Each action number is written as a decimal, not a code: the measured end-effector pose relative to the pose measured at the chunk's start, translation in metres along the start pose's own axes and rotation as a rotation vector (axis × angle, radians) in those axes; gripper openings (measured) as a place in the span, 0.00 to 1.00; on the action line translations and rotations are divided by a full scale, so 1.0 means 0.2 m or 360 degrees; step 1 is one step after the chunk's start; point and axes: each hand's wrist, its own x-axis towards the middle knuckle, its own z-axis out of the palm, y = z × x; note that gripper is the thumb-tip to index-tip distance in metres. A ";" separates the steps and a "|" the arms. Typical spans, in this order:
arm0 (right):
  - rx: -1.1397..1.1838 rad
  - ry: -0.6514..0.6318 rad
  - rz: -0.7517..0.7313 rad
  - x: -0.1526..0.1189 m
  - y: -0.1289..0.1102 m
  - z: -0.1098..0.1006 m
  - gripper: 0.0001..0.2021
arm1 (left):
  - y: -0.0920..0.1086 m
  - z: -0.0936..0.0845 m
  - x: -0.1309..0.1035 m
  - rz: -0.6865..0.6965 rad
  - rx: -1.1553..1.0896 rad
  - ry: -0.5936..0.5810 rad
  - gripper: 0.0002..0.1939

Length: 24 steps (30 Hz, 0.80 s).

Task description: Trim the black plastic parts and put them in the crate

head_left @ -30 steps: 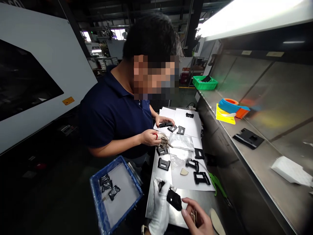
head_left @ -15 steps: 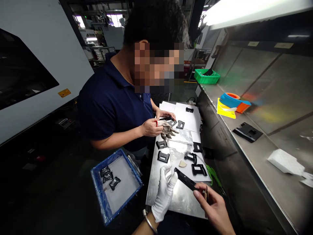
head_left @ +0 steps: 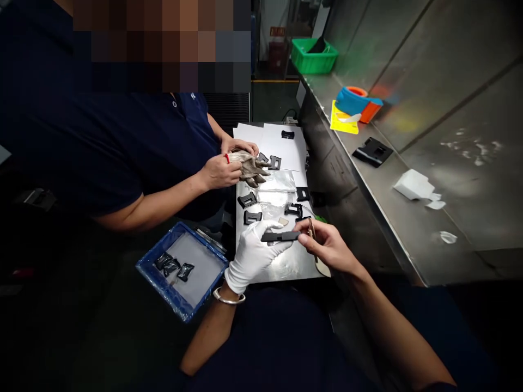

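My left hand (head_left: 250, 255), in a white glove, grips the left end of a black plastic part (head_left: 280, 236) held edge-on above the metal table. My bare right hand (head_left: 329, 246) pinches the other end of it. A tan, thin, bent piece (head_left: 323, 267) sticks out below my right fingers; its kind I cannot make out. Beyond my hands lie more black frame-like parts with a rectangular opening, such as one at the left edge (head_left: 252, 217) and another near the right edge (head_left: 293, 209). A small beige scrap (head_left: 283, 222) sits just behind the held part.
A co-worker's hands (head_left: 223, 170) hold a grey-white work glove (head_left: 250, 167) across the table (head_left: 281, 270). At lower left stands a blue lined bin (head_left: 183, 314) with several wrapped black pieces. Along the right runs a metal ledge with a green basket (head_left: 314, 59), tape and a black part (head_left: 372, 151).
The view has tipped down and closer. My left hand has closed on the near-free end of the black part, which has turned from slanted to level. The co-worker still holds the glove.
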 end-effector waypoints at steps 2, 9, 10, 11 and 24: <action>-0.0090 0.0025 0.0008 -0.02 -0.02 -0.01 0.12 | 0.03 -0.01 0.01 0.0073 0.0136 0.0057 0.20; -0.1090 0.0012 -0.0473 -0.09 -0.11 -0.08 0.04 | 0.09 -0.05 0.02 0.0387 0.0533 0.0077 0.15; -0.1236 0.0008 -0.0539 -0.09 -0.12 -0.08 0.05 | 0.09 -0.05 0.02 0.0407 0.0555 0.0063 0.15; -0.1382 0.0016 -0.0593 -0.09 -0.14 -0.08 0.07 | 0.10 -0.04 0.02 0.0422 0.0572 0.0053 0.15; -0.2039 0.0179 -0.0703 -0.12 -0.24 0.00 0.09 | 0.13 -0.02 -0.01 0.0438 0.0627 0.0033 0.10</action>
